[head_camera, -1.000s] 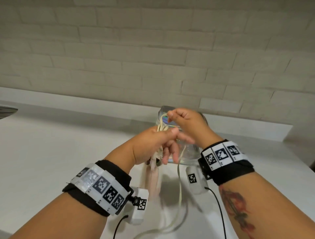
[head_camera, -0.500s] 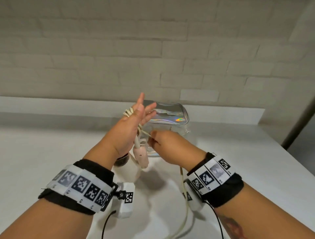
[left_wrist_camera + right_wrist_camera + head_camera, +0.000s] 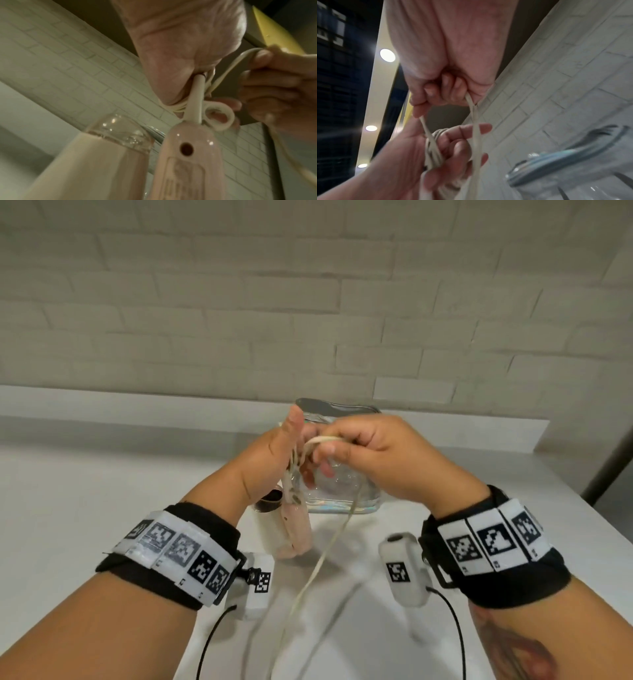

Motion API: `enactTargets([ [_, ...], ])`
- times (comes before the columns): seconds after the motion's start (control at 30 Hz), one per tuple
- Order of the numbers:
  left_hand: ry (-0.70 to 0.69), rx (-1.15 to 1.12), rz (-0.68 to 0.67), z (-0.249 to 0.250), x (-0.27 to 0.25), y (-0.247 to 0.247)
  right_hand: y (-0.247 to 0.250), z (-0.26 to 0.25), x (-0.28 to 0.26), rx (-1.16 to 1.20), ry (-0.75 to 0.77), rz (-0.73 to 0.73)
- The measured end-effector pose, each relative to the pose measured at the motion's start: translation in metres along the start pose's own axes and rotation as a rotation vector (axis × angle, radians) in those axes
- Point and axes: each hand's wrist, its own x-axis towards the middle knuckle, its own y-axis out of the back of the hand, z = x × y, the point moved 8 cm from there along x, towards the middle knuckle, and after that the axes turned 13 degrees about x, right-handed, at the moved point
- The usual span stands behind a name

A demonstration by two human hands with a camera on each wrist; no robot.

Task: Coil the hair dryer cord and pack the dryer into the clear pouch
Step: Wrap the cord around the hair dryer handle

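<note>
The left hand (image 3: 270, 460) is standing upright with cord (image 3: 322, 556) loops lying round its fingers; the pink hair dryer (image 3: 296, 529) is dangling below it, long axis vertical, handle end up. The right hand (image 3: 373, 457) is pinching the cord, before the clear pouch (image 3: 342, 412) on the counter (image 3: 85, 508)

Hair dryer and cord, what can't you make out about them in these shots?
- Plug end of the cord: cut off by the bottom edge of the head view.
- Number of loops round the left hand: blurred in the right wrist view, hidden by the hand elsewhere.
- Hair dryer nozzle: behind the left wrist in the head view; cut off in the left wrist view.
- Clear pouch opening: the right hand covers it.
</note>
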Motion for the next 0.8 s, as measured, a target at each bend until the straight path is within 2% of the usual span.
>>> enactTargets([
  [0.07, -0.031, 0.068, -0.055, 0.008, -0.003, -0.005, 0.014, -0.009, 0.012, 0.031, 0.046, 0.068],
  [0.2, 0.027, 0.055, -0.13, 0.009, -0.008, -0.008, 0.032, -0.003, 0.038, 0.136, 0.046, 0.169],
  [0.33, -0.06, -0.214, -0.114, 0.021, -0.009, 0.008, 0.03, 0.023, 0.061, 0.255, -0.009, 0.256],
  [0.47, -0.157, -0.565, -0.089, 0.043, -0.006, 0.027, -0.004, 0.069, 0.079, 0.343, -0.188, 0.192],
  [0.57, -0.216, -0.672, -0.018, 0.05, -0.002, 0.044, -0.026, 0.1, 0.072, 0.301, -0.311, 0.178],
  [0.63, -0.231, -0.669, 0.085, 0.048, -0.001, 0.056, -0.045, 0.117, 0.058, 0.31, -0.389, 0.085],
  [0.73, -0.177, -0.649, 0.267, 0.03, -0.002, 0.075, -0.055, 0.134, 0.038, 0.161, -0.469, -0.036],
  [0.8, -0.112, -0.578, 0.339, 0.016, -0.003, 0.082, -0.043, 0.128, 0.032, 0.002, -0.447, -0.027],
])
